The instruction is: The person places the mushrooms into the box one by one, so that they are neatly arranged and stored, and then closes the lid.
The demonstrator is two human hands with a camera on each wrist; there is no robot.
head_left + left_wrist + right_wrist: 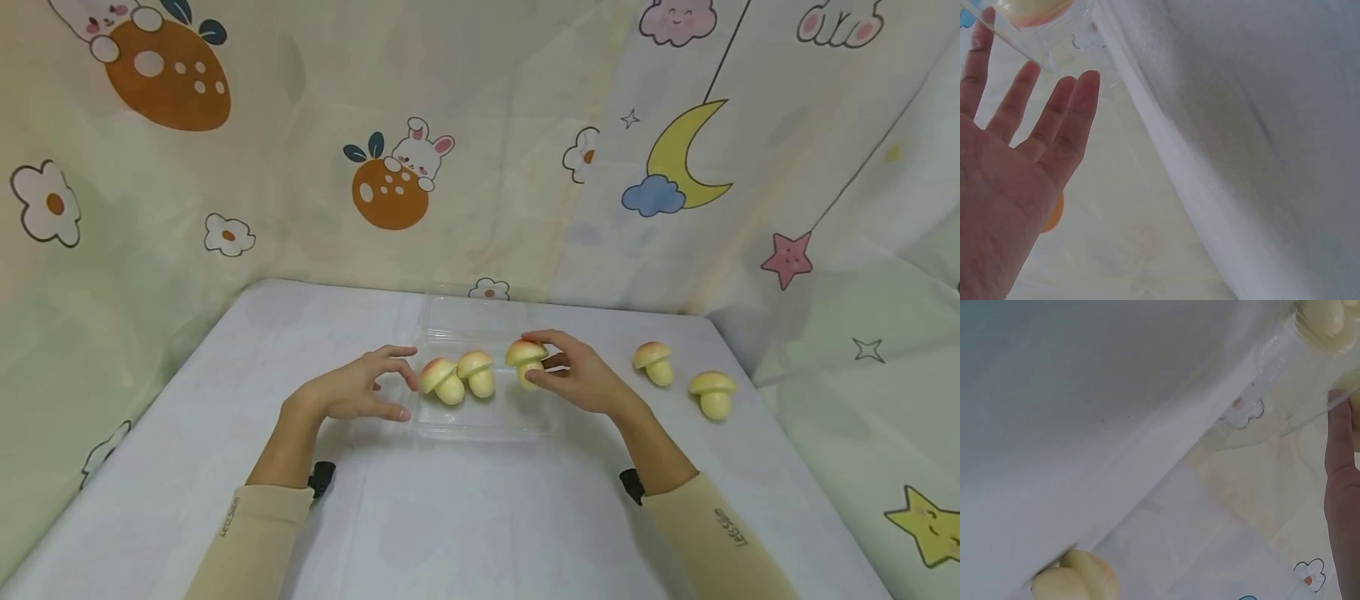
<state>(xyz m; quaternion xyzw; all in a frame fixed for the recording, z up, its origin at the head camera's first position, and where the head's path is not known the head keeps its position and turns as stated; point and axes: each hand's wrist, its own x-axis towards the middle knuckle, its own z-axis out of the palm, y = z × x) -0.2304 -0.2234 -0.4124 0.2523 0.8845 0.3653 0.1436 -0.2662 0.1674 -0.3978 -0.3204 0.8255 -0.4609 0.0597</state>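
Note:
A clear plastic box (480,423), its lid raised behind it, lies mid-table. Two toy mushrooms, one with a reddish cap (442,381) and one yellowish (477,373), lie inside at its left. My right hand (588,379) pinches a third mushroom (525,353) over the right part of the box; whether that mushroom touches the bottom I cannot tell. In the right wrist view only a finger (1341,456) of this hand shows well. My left hand (348,390) is at the box's left edge, fingers spread and holding nothing; the left wrist view shows its palm (1010,187).
To the right of the box, two more mushrooms lie on the white tablecloth (420,525): one nearer (654,364) and one farther right (713,395). A printed cloth backdrop (495,167) rises behind the table and along its sides.

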